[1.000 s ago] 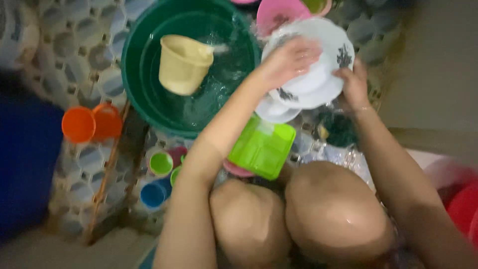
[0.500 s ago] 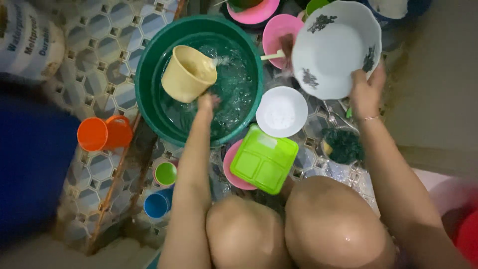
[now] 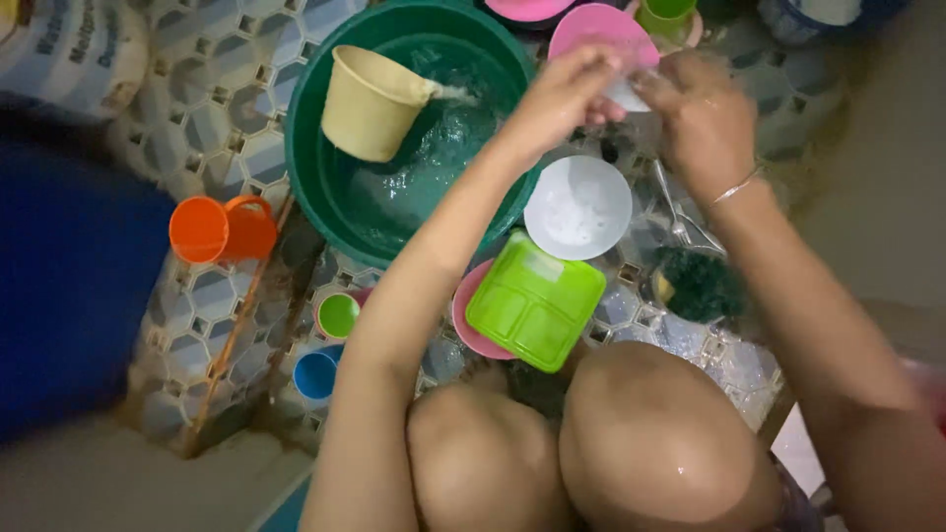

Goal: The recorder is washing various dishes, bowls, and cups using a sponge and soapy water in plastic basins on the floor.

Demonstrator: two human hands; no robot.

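The person squats over a tiled floor (image 3: 212, 108) with both hands brought together above the dishes. The left hand (image 3: 567, 91) and the right hand (image 3: 702, 120) meet fingertip to fingertip, both curled shut around a small pale item (image 3: 627, 96). What kind of item it is cannot be told, as the fingers cover most of it. It is held in the air between the two hands, over the edge of a pink plate (image 3: 589, 30) that lies just beyond them.

By the look of it, the step in hand is rubbing this small piece clean.

Beside the left hand stands a green basin (image 3: 313, 163) of water, with a cream scoop (image 3: 370, 103) tilted inside it. Below the hands, toward the knees, sit a white bowl (image 3: 577, 207) and a green divided tray (image 3: 535, 300). Under the right wrist lie some cutlery (image 3: 680, 222) and a dark scrubber (image 3: 700, 286).

A rinse would call for a steady hold on the slippery piece and a short reach to the water at the left.
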